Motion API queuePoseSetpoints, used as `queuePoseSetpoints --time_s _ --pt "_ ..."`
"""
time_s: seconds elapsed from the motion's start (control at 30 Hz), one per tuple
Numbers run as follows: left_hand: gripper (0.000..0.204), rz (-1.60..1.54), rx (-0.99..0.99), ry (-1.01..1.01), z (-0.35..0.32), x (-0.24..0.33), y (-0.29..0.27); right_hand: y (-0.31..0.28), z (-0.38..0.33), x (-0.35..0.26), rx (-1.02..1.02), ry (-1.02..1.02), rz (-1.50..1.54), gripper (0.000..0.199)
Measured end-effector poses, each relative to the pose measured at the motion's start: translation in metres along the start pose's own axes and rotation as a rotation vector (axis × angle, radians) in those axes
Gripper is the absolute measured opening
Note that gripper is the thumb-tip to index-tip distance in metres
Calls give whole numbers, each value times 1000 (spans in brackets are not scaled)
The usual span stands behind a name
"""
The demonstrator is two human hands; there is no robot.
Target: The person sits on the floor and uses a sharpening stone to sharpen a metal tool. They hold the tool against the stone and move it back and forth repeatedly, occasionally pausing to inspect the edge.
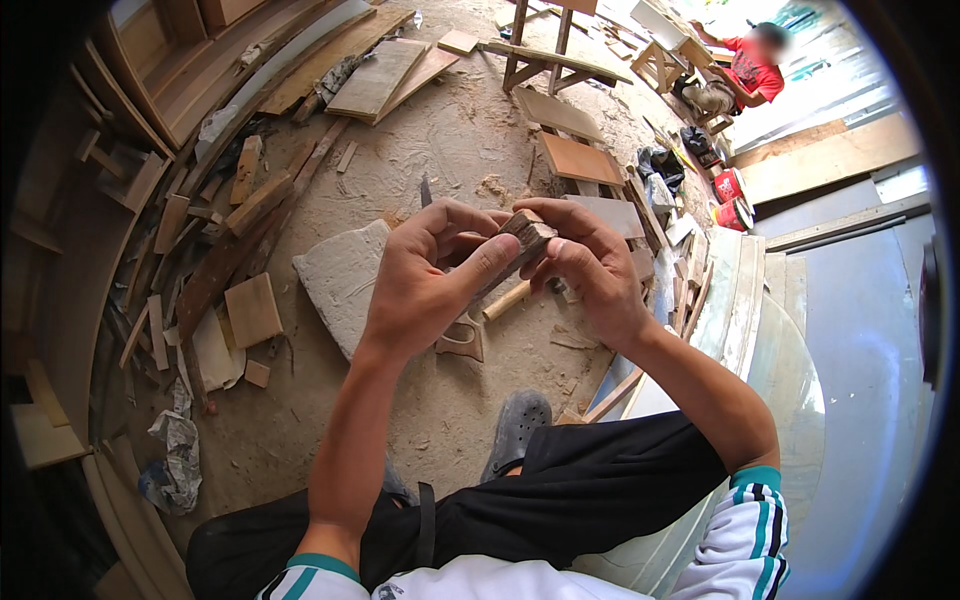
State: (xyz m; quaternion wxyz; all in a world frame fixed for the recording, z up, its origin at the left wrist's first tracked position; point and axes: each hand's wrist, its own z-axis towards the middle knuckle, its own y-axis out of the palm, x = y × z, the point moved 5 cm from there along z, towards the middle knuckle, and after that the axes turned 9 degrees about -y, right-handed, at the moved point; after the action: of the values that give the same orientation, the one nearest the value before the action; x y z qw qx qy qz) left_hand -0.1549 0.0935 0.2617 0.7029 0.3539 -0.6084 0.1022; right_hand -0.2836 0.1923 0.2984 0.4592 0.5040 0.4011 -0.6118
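- Through the head camera, I look down on a wood block (528, 231) held above a dusty floor (420, 425), tilted, its rough end toward the upper right.
- The left hand (435, 258) is clamped on the block, thumb pressed along its side, fingers curled behind.
- The right hand (592, 268) is clamped on the same block near its upper end, gripping it between thumb and fingers.
- Beneath the hands, I make out a saw (462, 343) on the floor, its handle showing, much of the rest hidden.
- Just beside it is a round wooden stick (507, 300); I cannot tell what its far end joins.
- A pale slab (338, 268) lies left of the left hand, partly behind the left forearm (345, 450).
- A grey clog (517, 430) rests on the floor nearer the wearer.
- At upper right, well apart, sits a red-shirted co-worker (752, 80); red cans (729, 185) are nearer the hands.
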Motion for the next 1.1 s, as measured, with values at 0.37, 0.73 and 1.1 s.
queuePoseSetpoints --time_s 0.37,0.73,1.1 --pt "15 14 -4 0 0 0 2 -1 -2 3 44 69 112 39" --pt "16 357 -7 192 -6 12 16 -6 -4 10 93 173 237 36" --pt "52 183 -112 -7 -7 5 18 -12 -1 18 178 208 273 38"
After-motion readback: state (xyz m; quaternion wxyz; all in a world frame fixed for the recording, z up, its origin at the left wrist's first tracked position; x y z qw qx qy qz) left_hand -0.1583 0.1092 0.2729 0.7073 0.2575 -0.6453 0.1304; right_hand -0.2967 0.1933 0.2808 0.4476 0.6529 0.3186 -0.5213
